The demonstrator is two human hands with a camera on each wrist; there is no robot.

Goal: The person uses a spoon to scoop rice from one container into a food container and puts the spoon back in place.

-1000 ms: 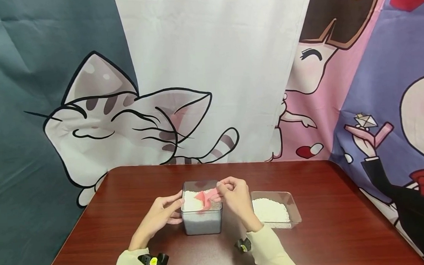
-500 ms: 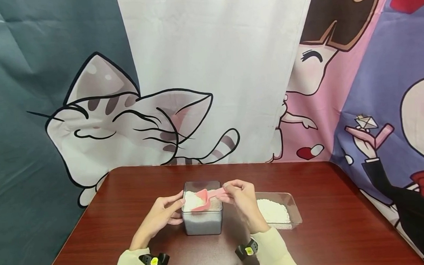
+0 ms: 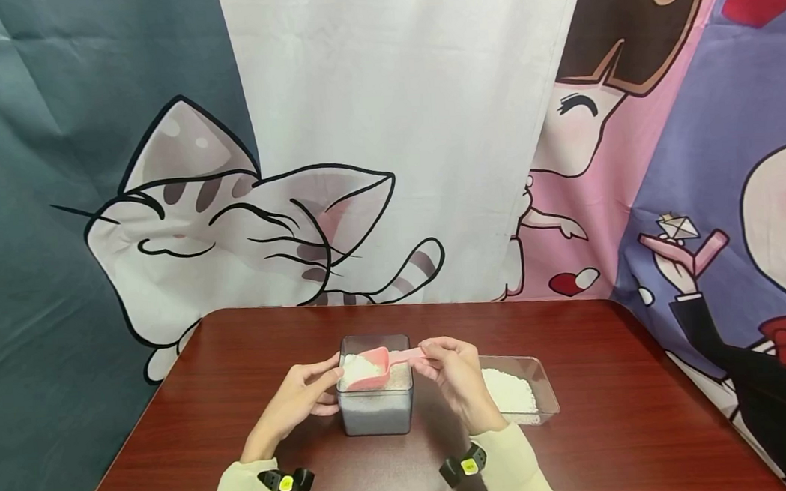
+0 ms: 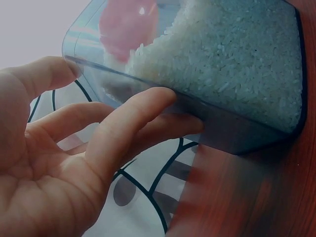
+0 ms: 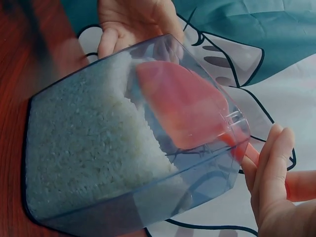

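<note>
A clear, grey-tinted box point(image 3: 376, 415) of white rice point(image 4: 237, 54) stands on the table in front of me. My left hand point(image 3: 299, 398) rests against its left side, fingertips on the wall and near the rim, as the left wrist view shows. Between thumb and fingers my right hand point(image 3: 456, 377) pinches the handle of a pink scoop point(image 3: 378, 366). The scoop's bowl, pointing left, lies inside the top of the box above the rice level and carries rice. Through the box wall, the right wrist view shows the scoop bowl point(image 5: 182, 106) over the sloping rice.
A shallow clear tray point(image 3: 543, 386) with a heap of white rice stands to the right, partly behind my right hand. Everything rests on a reddish-brown wooden table point(image 3: 264, 343). A printed cartoon curtain point(image 3: 392, 125) hangs at its far edge.
My right hand has drawn back to the right with the scoop, which has turned from tilted down into the rice to nearly level, now with rice in its bowl. The left hand stays put.
</note>
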